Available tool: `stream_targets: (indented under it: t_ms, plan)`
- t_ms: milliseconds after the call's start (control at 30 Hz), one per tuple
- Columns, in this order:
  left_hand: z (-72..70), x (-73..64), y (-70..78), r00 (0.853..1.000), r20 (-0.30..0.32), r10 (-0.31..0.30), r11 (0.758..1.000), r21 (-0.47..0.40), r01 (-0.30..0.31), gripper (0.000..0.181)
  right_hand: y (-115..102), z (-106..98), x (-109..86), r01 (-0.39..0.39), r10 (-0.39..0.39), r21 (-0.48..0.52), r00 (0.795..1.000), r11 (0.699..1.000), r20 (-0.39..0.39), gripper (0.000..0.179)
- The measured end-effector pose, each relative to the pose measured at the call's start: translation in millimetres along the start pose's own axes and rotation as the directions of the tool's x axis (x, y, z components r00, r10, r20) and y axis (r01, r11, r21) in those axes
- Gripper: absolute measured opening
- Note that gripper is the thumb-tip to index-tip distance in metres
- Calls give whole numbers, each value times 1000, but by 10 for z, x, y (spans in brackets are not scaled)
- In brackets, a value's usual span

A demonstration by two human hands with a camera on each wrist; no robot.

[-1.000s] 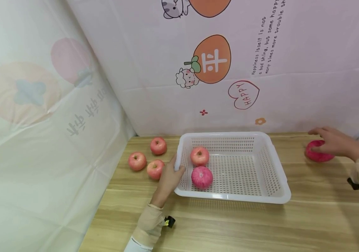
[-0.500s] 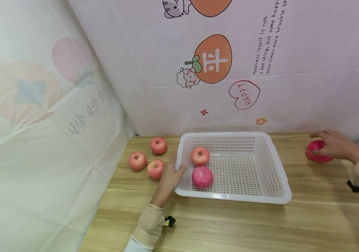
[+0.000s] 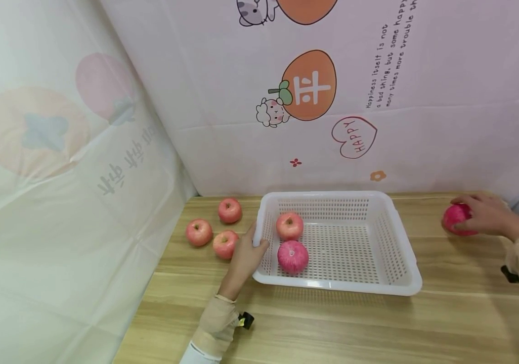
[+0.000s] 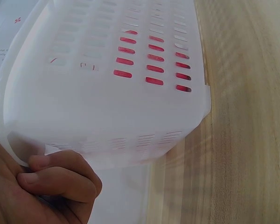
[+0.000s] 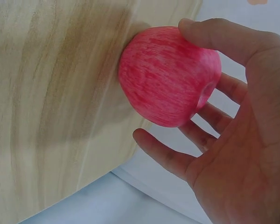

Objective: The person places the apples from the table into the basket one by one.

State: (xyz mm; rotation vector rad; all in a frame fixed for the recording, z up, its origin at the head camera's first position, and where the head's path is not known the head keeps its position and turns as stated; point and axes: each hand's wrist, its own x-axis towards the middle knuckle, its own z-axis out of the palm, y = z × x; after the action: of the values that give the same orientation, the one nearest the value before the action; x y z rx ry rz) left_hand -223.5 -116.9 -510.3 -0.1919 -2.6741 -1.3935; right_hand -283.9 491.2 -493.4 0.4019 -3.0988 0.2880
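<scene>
At the table's right end, my right hand [image 3: 488,216] holds a deep pink, streaked apple [image 3: 457,219]. In the right wrist view the thumb lies on one side of this apple [image 5: 165,77] and several fingers curve behind it; the little finger stands apart. My left hand [image 3: 246,253] grips the left rim of a white plastic basket [image 3: 405,242], thumb over the edge. The left wrist view shows curled fingers [image 4: 60,177] under the rim of the basket [image 4: 98,102]. Inside the basket, at its left end, lie a light red apple [image 3: 289,226] and a pink one [image 3: 293,257].
Three light red apples [image 3: 199,232] lie on the wooden table [image 3: 332,328] left of the basket, one right beside my left hand. A printed white cloth [image 3: 223,151] hangs along the back edge, and another pale cloth [image 3: 59,242] covers the left side.
My right hand has shifted slightly downward and its fingers have closed in around the deep pink apple, which shows tilted a little. The left hand and the basket have stayed in place.
</scene>
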Motion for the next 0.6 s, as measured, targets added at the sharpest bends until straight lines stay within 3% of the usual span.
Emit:
stream_targets:
  t_ms: [600]
  plan:
    - [7,8,-21,1000,-17,2,1000,26,-2,68,-1,26,-1,3,-5,76,1000,997,28,72]
